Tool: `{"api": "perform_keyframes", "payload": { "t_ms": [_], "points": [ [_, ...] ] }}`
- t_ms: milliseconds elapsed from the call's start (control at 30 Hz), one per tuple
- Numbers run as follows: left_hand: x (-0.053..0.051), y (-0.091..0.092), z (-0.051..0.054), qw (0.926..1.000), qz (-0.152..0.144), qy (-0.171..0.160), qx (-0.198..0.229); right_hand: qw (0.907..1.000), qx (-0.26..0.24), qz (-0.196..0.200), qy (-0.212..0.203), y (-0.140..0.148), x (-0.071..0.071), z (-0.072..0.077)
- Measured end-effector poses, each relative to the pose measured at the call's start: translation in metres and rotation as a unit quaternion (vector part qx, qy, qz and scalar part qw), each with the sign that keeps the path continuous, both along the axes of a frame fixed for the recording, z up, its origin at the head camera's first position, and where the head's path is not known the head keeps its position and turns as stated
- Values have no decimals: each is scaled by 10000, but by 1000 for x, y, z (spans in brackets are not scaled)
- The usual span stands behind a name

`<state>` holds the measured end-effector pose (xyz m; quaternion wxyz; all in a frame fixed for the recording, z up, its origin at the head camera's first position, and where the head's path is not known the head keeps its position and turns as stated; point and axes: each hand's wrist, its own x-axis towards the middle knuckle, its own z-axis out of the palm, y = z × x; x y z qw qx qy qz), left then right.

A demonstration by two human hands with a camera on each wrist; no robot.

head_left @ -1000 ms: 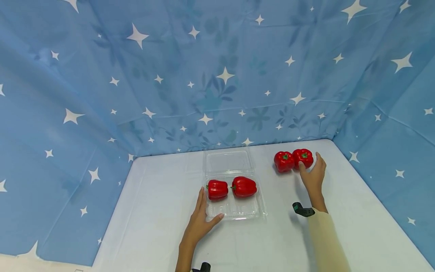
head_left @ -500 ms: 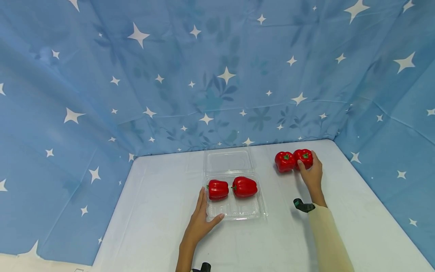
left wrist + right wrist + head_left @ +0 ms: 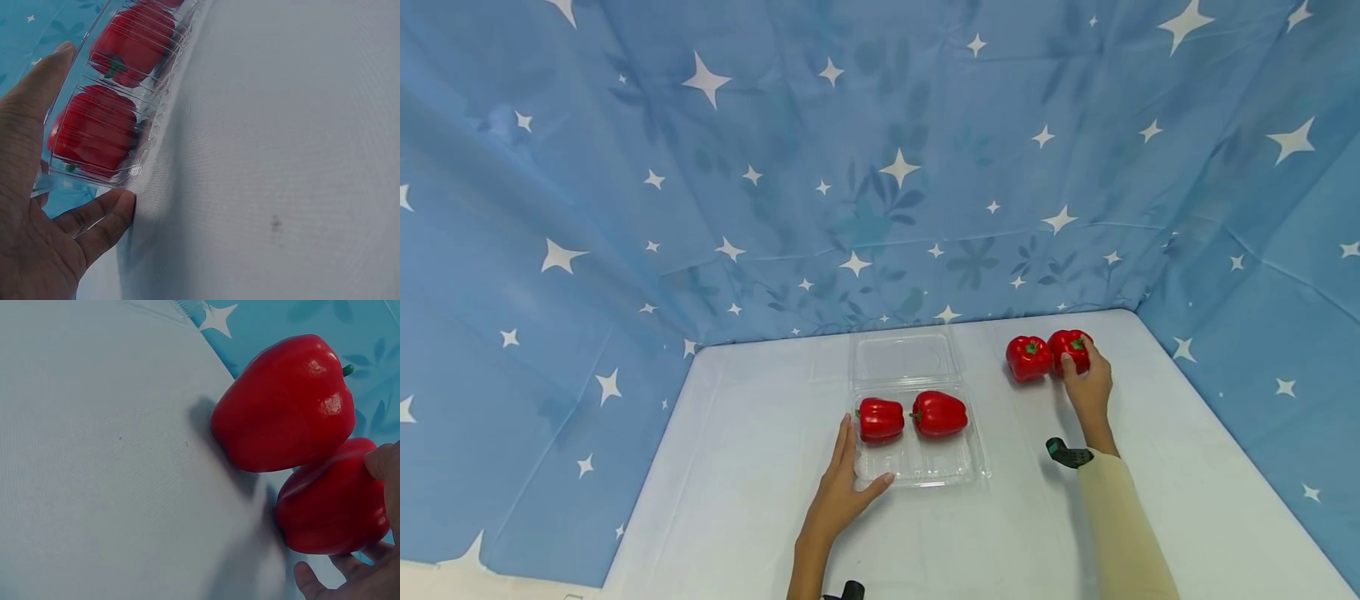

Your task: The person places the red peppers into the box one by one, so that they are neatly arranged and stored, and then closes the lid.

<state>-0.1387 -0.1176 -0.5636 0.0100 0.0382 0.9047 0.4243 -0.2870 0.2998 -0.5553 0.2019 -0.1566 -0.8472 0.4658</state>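
Observation:
On the white table a clear plastic clamshell container (image 3: 953, 458) lies with its lid (image 3: 904, 354) folded back. Two red bell peppers, a left one (image 3: 881, 420) and a right one (image 3: 939, 414), lie on their sides in its far half. My left hand (image 3: 837, 493) touches the container's near left corner, fingers along its left side and thumb at the front edge. At the far right my right hand (image 3: 1089, 393) grips a red bell pepper (image 3: 331, 503) between thumb and fingers. Another red bell pepper (image 3: 287, 403) stands upright just left of it, touching it.
A blue curtain (image 3: 805, 208) with white stars rises behind the table and along both sides. White cloth (image 3: 745, 450) covers the table, with rounded far corners. The right hand and its pepper are close to the table's far right corner.
My right hand has closed in on the rightmost bell pepper, its fingers now over the pepper's right side and top. The left hand and the container have stayed in place.

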Motion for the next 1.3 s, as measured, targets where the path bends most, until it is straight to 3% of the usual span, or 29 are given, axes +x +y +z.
{"api": "perform_keyframes", "payload": {
  "t_ms": [633, 1100, 1300],
  "points": [
    [-1, -2, -4, 10000, -51, 67, -49, 9994, -59, -103, -337, 3, 4, 0],
    [-2, -3, -2, 9999, -55, 61, -103, 9995, -50, -296, -17, 4, 0, -4],
    [-2, -1, -2, 9999, -65, 43, -70, 9969, -470, -621, 106, 5, 9, -1]
  ]
}}
